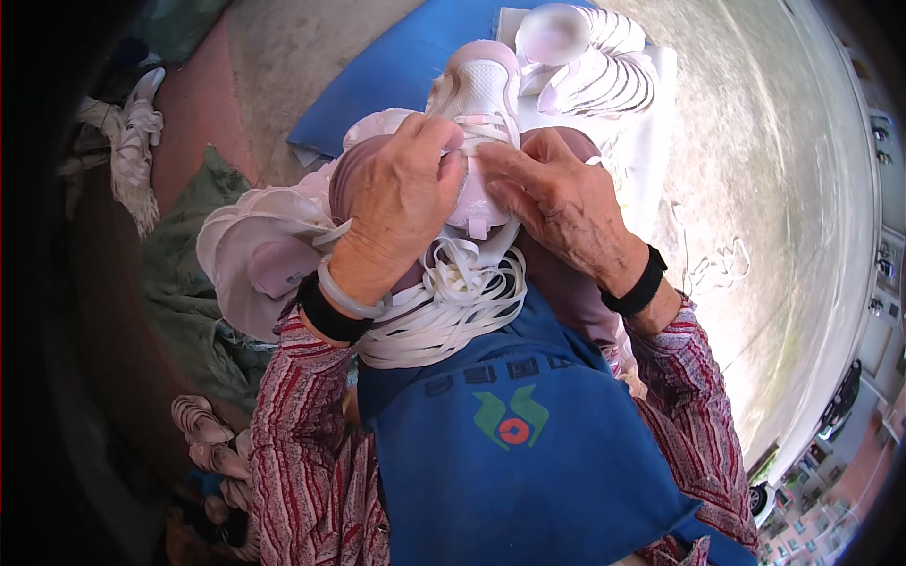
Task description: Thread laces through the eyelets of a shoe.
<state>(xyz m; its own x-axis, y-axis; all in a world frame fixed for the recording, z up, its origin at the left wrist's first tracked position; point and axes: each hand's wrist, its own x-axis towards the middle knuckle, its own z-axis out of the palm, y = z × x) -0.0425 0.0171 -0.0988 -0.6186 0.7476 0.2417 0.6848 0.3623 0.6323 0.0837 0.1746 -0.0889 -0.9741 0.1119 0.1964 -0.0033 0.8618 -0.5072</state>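
A white and pale pink shoe upper (483, 83) lies across my knees with its toe pointing away from me. White lacing (487, 124) crosses its front above the tongue (478, 200). My left hand (406, 184) grips the upper's left edge, thumb and fingers closed beside the eyelets. From the other side, my right hand (564, 193) pinches the white shoelace over the tongue; the fingertips partly cover it. A loose bundle of white shoelaces (453, 311) rests on my lap just below the upper, over my blue apron (528, 500).
More pale uppers (260, 245) are piled left of my knees. Beyond, a row of nested white uppers (604, 80) sits on a white sheet beside a blue mat (363, 85). White laces (137, 151) hang at far left; shoe pieces (212, 439) lie lower left.
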